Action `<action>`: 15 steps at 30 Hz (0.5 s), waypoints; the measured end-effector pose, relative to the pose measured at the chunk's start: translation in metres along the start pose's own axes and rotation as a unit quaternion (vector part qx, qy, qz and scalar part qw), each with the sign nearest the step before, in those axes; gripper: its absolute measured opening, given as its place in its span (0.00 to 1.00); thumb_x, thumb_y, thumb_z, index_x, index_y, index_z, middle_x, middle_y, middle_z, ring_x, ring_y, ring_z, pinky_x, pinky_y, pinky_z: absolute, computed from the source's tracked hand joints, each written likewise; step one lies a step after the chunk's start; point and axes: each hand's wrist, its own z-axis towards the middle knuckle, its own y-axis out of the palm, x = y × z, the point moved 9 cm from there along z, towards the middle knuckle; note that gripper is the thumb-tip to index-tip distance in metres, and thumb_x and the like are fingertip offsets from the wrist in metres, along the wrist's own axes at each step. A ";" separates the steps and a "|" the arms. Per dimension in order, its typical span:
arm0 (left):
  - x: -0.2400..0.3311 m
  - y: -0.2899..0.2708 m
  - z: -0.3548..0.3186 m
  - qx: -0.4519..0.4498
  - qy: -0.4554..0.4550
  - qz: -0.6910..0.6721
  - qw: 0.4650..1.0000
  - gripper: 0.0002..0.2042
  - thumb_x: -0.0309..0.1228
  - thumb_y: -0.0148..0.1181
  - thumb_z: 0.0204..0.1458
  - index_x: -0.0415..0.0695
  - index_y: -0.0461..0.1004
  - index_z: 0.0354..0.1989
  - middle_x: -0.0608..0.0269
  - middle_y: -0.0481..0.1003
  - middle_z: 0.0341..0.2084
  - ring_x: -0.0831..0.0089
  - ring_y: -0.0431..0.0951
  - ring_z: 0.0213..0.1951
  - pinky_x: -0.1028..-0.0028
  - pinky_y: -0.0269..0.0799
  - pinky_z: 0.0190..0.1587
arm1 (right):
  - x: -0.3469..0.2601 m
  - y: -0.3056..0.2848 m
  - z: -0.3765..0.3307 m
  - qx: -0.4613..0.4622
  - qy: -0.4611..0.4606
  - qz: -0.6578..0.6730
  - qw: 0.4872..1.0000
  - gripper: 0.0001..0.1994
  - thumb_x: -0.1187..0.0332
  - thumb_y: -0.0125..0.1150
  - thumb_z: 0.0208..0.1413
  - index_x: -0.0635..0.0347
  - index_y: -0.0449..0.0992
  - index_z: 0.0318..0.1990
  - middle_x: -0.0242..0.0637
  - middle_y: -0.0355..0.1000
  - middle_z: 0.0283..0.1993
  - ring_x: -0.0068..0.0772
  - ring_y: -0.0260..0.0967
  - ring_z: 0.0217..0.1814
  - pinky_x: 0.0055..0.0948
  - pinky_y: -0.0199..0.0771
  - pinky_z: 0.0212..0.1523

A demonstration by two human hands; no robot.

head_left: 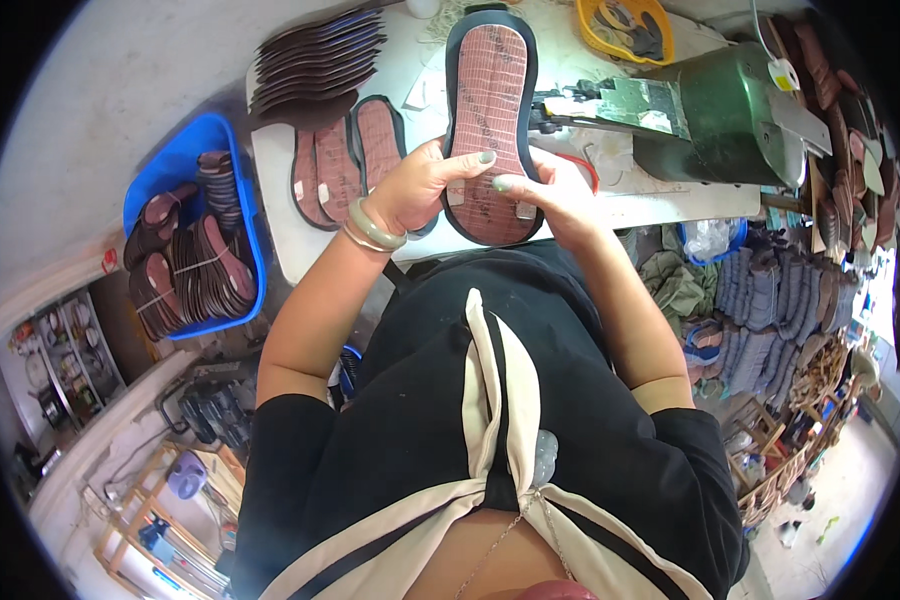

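Observation:
A shoe sole (487,95) with a reddish-brown patterned top and a dark rim is held upright above the table's front edge, its wide end away from me. My left hand (415,190) grips its near left side, thumb lying across the top. From the other side my right hand (564,196) holds it, its thumb also on the top; the other fingers are mostly hidden beneath. Left of it, two brown insoles (336,165) and a dark-rimmed sole (378,140) lie on the white table (660,207). A fanned stack of dark soles (315,65) sits behind them.
A green sewing machine (710,110) stands to the right on the table, its arm reaching close to my right hand. At the back is a yellow basket (588,30). A blue crate (257,262) of bundled soles stands left, and bundled grey pieces (770,300) are piled right.

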 end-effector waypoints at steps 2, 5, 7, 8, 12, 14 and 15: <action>-0.009 0.003 0.009 0.024 0.005 -0.030 0.999 0.15 0.29 0.58 0.56 0.36 0.70 0.50 0.60 0.76 0.42 0.76 0.76 0.42 0.76 0.70 0.48 | 0.018 -0.013 0.006 -0.001 0.021 -0.005 1.000 0.18 0.68 0.63 0.53 0.64 0.73 0.51 0.33 0.75 0.45 0.21 0.69 0.46 0.24 0.68 0.51; -0.024 -0.003 0.025 0.052 0.047 -0.059 0.996 0.16 0.28 0.57 0.56 0.36 0.69 0.51 0.62 0.76 0.41 0.76 0.76 0.41 0.75 0.71 0.48 | 0.012 -0.023 0.012 0.072 -0.034 -0.091 0.993 0.19 0.71 0.60 0.54 0.63 0.71 0.53 0.35 0.76 0.45 0.20 0.69 0.44 0.26 0.69 0.49; -0.022 0.001 0.032 0.086 0.089 -0.082 0.989 0.13 0.26 0.55 0.57 0.37 0.69 0.50 0.62 0.76 0.41 0.76 0.76 0.42 0.74 0.71 0.48 | -0.010 -0.025 0.004 0.154 -0.160 -0.249 0.943 0.21 0.69 0.60 0.54 0.61 0.69 0.56 0.45 0.75 0.43 0.32 0.74 0.42 0.30 0.72 0.46; -0.022 0.003 0.037 0.088 0.077 -0.105 0.988 0.13 0.26 0.55 0.57 0.37 0.70 0.50 0.62 0.76 0.41 0.75 0.76 0.42 0.74 0.71 0.48 | -0.022 -0.025 -0.003 0.196 -0.217 -0.342 0.893 0.22 0.67 0.61 0.54 0.60 0.68 0.57 0.47 0.75 0.40 0.38 0.75 0.39 0.31 0.73 0.43; -0.027 0.008 0.055 0.086 0.033 -0.185 0.978 0.11 0.24 0.51 0.58 0.35 0.71 0.48 0.59 0.76 0.41 0.72 0.77 0.43 0.74 0.71 0.47 | -0.031 -0.032 -0.008 0.209 -0.240 -0.484 0.815 0.24 0.62 0.61 0.55 0.55 0.68 0.59 0.46 0.70 0.30 0.46 0.71 0.32 0.36 0.73 0.34; -0.022 0.013 0.062 0.082 0.033 -0.195 0.977 0.11 0.24 0.51 0.58 0.35 0.71 0.48 0.58 0.76 0.41 0.72 0.77 0.43 0.74 0.71 0.48 | -0.033 -0.046 -0.004 0.206 -0.267 -0.479 0.810 0.24 0.60 0.61 0.54 0.52 0.69 0.58 0.44 0.67 0.26 0.45 0.70 0.29 0.37 0.72 0.31; -0.010 0.016 0.066 0.113 0.062 -0.173 0.976 0.11 0.26 0.52 0.58 0.35 0.73 0.46 0.58 0.75 0.43 0.72 0.76 0.43 0.72 0.71 0.47 | -0.036 -0.057 -0.001 0.218 -0.262 -0.436 0.833 0.21 0.60 0.63 0.53 0.49 0.73 0.56 0.44 0.71 0.29 0.44 0.72 0.30 0.35 0.73 0.33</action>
